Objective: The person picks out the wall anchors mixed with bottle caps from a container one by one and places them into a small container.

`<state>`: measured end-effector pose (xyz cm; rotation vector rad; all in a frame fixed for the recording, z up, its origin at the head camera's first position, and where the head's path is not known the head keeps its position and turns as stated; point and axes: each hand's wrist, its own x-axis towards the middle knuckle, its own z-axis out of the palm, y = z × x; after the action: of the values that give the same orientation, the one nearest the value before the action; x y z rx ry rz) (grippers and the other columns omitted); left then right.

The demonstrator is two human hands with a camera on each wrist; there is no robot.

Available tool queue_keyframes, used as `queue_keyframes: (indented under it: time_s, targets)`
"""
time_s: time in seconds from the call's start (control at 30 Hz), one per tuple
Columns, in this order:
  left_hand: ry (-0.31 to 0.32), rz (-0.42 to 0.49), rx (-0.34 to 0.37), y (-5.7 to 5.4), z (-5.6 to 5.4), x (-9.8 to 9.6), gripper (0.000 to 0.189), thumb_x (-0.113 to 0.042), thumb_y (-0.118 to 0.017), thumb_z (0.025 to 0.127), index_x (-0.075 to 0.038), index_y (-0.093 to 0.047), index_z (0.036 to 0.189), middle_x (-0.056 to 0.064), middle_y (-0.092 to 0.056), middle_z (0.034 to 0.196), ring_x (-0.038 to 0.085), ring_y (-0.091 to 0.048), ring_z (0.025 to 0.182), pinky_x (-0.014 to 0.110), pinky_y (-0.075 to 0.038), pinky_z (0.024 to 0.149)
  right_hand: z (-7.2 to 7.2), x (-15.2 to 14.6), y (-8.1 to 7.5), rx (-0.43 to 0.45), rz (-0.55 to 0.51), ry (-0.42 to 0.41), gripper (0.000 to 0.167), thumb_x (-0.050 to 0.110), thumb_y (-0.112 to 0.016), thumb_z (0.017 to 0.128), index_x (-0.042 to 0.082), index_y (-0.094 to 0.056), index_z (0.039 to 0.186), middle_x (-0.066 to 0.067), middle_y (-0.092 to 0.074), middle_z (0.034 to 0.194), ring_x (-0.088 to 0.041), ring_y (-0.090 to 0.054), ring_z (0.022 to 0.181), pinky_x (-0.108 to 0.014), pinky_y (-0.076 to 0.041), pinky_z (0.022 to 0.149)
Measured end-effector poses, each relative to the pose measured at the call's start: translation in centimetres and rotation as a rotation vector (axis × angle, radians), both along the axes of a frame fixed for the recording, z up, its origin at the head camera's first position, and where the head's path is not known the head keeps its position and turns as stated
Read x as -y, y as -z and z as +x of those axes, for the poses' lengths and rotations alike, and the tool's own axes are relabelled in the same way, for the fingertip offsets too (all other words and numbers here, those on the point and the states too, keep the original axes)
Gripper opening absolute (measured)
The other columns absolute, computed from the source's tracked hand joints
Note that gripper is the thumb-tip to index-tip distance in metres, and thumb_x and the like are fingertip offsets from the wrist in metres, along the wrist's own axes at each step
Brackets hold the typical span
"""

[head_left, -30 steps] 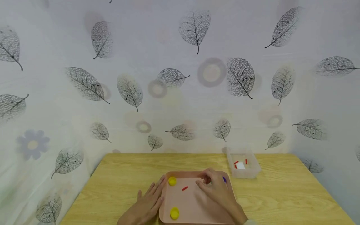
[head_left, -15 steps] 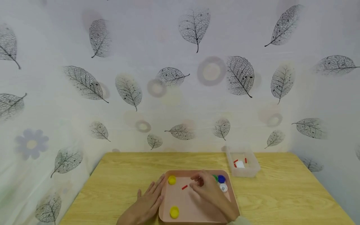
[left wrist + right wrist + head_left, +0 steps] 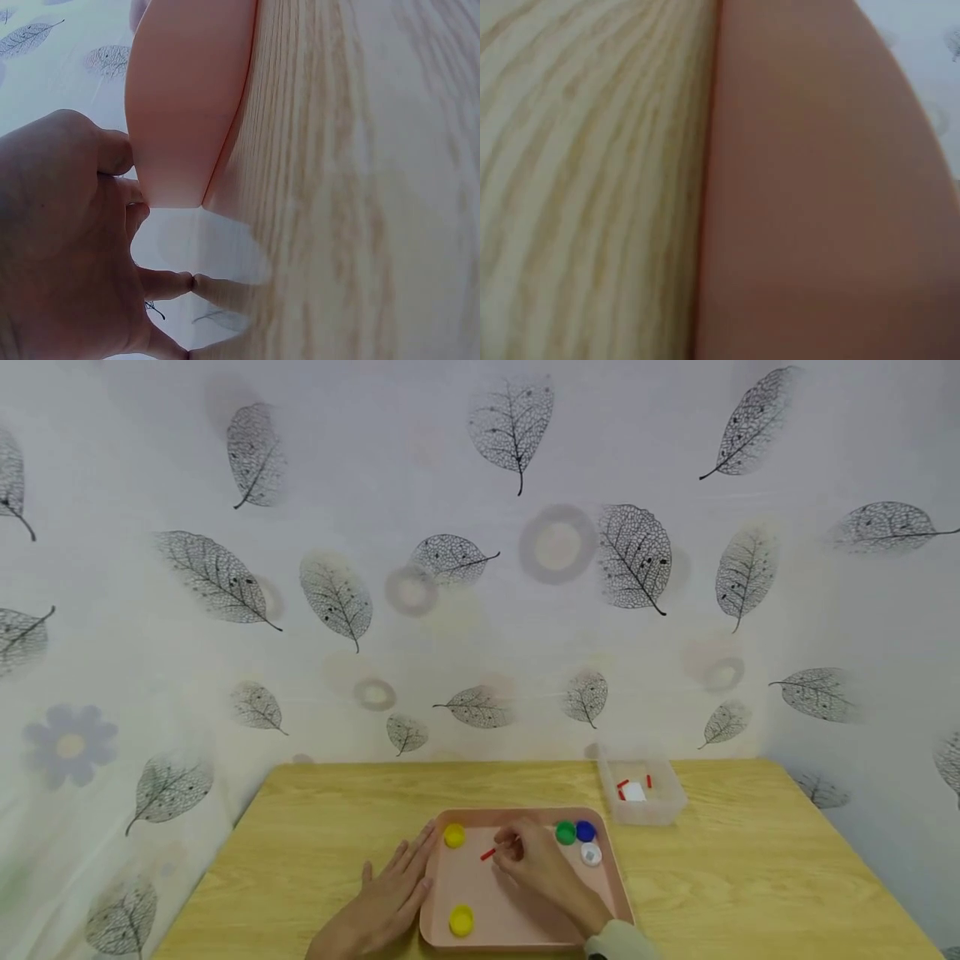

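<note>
In the head view, a red stick point(image 3: 487, 854) lies on the pink tray point(image 3: 517, 910). My right hand point(image 3: 536, 864) is over the tray with bent fingers, its thumb and forefinger apart at the stick's right end. Whether they touch the stick is too small to tell. My left hand point(image 3: 386, 897) rests along the tray's left side, fingers stretched out. The left wrist view shows this hand point(image 3: 67, 232) against the tray's outer wall point(image 3: 187, 105). Only the tray's wall point(image 3: 817, 187) and the table appear in the right wrist view; the right hand is out of it.
Yellow caps sit at the tray's far left point(image 3: 453, 836) and near left point(image 3: 461, 921). A green cap point(image 3: 566, 832), blue cap point(image 3: 585, 832) and white cap point(image 3: 591, 854) group at its far right. Beyond, a clear box point(image 3: 652, 812) with red sticks stands on the wooden table point(image 3: 720, 877).
My right hand has moved left across the tray to the red stick, uncovering the green, blue and white caps. The left hand stays at the tray's side.
</note>
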<state>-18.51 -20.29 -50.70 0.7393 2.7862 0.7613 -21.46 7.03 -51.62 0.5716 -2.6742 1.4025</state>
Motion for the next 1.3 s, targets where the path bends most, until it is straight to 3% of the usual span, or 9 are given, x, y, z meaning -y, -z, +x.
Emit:
queue_keyframes:
  time_s: [0.4,1.07,1.3]
  targets:
    - [-0.01,0.0,-0.021,0.1,-0.1,0.3,0.059,-0.041,-0.031,0.113,-0.025,-0.014,0.167,-0.008,-0.009,0.172,0.047,-0.023,0.15,0.09,-0.006,0.099,-0.8,0.6,1.2,-0.087,0.109,-0.005,0.012,-0.001,-0.076,0.086,0.007,-0.068,0.089,0.003,-0.056,0.085,-0.004,-0.049,0.074,-0.021,-0.048,0.065]
    - [-0.005,0.011,-0.014,0.1,0.2,0.1,0.059,-0.04,-0.031,0.113,-0.021,-0.016,0.167,-0.002,-0.013,0.172,0.049,-0.027,0.148,0.091,-0.007,0.096,0.2,0.7,1.0,-0.013,0.106,-0.011,0.009,0.003,-0.073,0.089,0.008,-0.066,0.088,0.005,-0.055,0.084,-0.004,-0.05,0.076,-0.021,-0.049,0.068]
    - [0.013,0.027,-0.003,0.1,0.1,0.2,0.059,-0.04,-0.03,0.113,-0.019,-0.015,0.167,-0.001,-0.011,0.172,0.051,-0.026,0.148,0.093,-0.006,0.093,0.7,0.8,0.7,-0.107,0.121,-0.004,0.01,0.001,-0.072,0.088,0.008,-0.065,0.086,0.005,-0.055,0.083,-0.003,-0.049,0.075,-0.021,-0.049,0.066]
